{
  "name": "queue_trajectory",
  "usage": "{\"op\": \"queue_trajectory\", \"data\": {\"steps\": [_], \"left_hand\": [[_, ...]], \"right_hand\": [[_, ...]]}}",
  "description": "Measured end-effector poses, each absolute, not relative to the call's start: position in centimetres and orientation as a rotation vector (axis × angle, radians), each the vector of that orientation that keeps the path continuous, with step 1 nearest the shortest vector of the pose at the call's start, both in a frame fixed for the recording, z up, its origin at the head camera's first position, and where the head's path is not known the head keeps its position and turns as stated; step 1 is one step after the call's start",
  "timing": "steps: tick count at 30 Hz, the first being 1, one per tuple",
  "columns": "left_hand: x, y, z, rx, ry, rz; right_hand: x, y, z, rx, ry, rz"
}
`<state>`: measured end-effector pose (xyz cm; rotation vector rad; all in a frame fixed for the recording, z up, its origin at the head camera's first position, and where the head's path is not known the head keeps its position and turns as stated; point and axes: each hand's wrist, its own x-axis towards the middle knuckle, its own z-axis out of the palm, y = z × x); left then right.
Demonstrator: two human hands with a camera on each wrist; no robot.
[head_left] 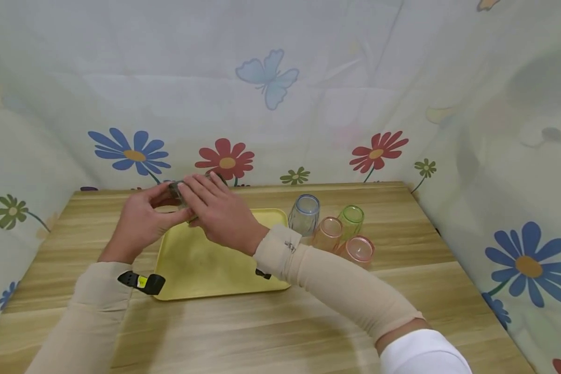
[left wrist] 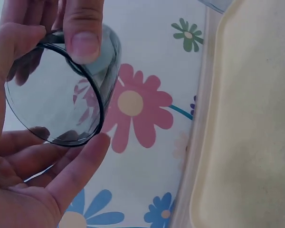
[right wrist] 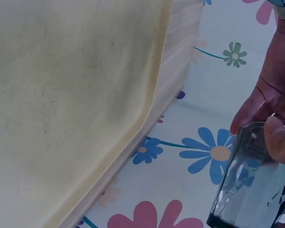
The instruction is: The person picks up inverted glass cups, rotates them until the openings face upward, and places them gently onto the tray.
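A grey-tinted clear drinking glass is held by both hands above the far left part of the yellow tray. My left hand grips it from the left, thumb and fingers spread around the rim, which faces the left wrist camera. From the other side my right hand holds the same glass, its fingers lying across the top in the head view and covering most of it. In the right wrist view the glass's side and thick base show at the lower right, tilted.
Right of the tray, several tinted glasses stand upside down close together: a blue one, a green one, an orange one and a red one. The wooden table meets a flower-patterned cloth wall behind and at both sides.
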<state>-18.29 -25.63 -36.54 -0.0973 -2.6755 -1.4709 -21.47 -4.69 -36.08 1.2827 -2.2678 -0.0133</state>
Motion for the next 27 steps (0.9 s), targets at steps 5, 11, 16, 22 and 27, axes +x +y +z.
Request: {"op": "queue_trajectory", "data": {"steps": [5, 11, 16, 22, 27], "left_hand": [[-18.0, -25.4, -36.1, -0.026, -2.646, -1.552], [-18.0, -24.8, -36.1, 0.022, -2.431, -1.813], [-17.9, -24.0, -36.7, 0.023, -2.069, -2.127], [-17.8, -23.3, -37.2, -0.092, -1.918, -2.229], [-18.1, -22.2, -37.4, -0.145, -1.926, -2.188]], "right_hand": [[-21.8, -4.9, -36.3, 1.269, -2.286, 0.180], [-22.2, -5.1, -36.3, 1.215, -2.382, 0.737], [-22.3, -5.2, -36.5, 1.025, -2.412, 1.274], [-22.3, -5.7, -36.1, 0.877, -2.358, 1.774], [-22.4, -5.7, -36.5, 0.770, -2.251, 2.147]]}}
